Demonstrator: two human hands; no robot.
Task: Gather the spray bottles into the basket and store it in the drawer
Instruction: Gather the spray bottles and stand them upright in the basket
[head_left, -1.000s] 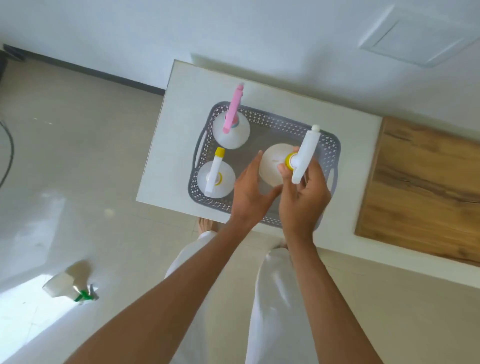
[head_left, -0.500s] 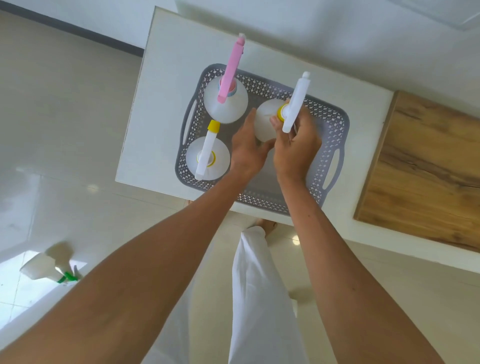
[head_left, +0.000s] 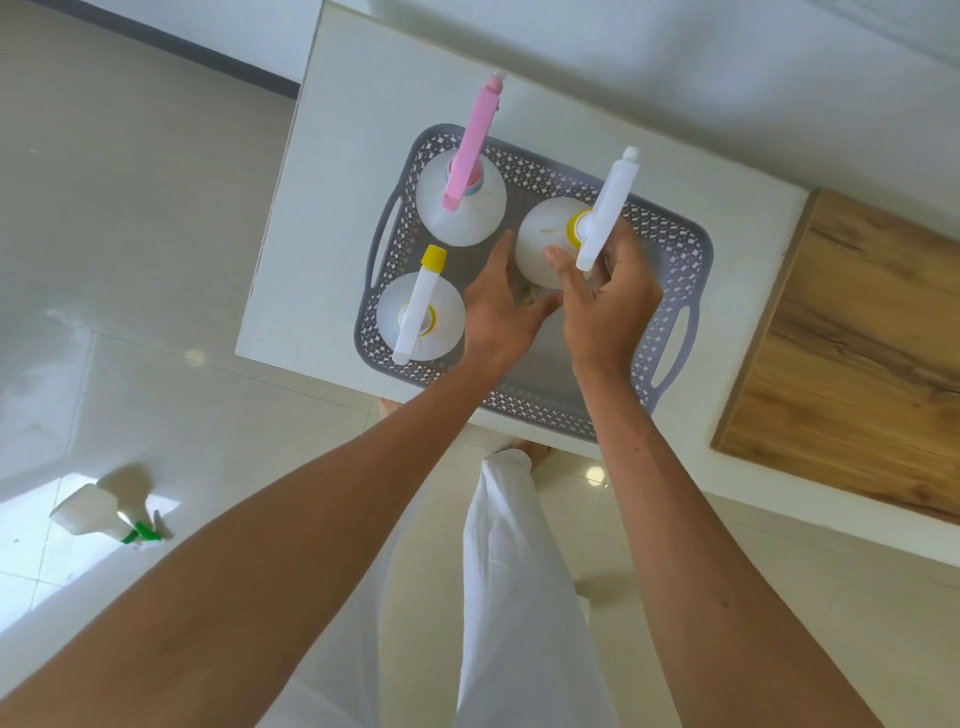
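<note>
Now, at the lower left of the frame a green-trigger bottle (head_left: 98, 514) lies on the floor, well apart from the basket (head_left: 545, 410) on the bench (head_left: 337, 156). Inside it, the pink-sprayer bottle (head_left: 462, 208) and yellow-capped bottle (head_left: 415, 322) stand where they did. The white-sprayer bottle (head_left: 545, 234) has shifted from the basket's lower right to its upper middle, just beside the pink one. The left hand (head_left: 498, 317) presses straight fingers to its side; the right hand (head_left: 608, 306) curls round its neck. Three look gathered, with one left to fetch.

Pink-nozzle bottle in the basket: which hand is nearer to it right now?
Left. The left hand lies just right of the pink-nozzle bottle, fingertips beside its body; the right hand is farther right, gripping the white-nozzle bottle.
</note>
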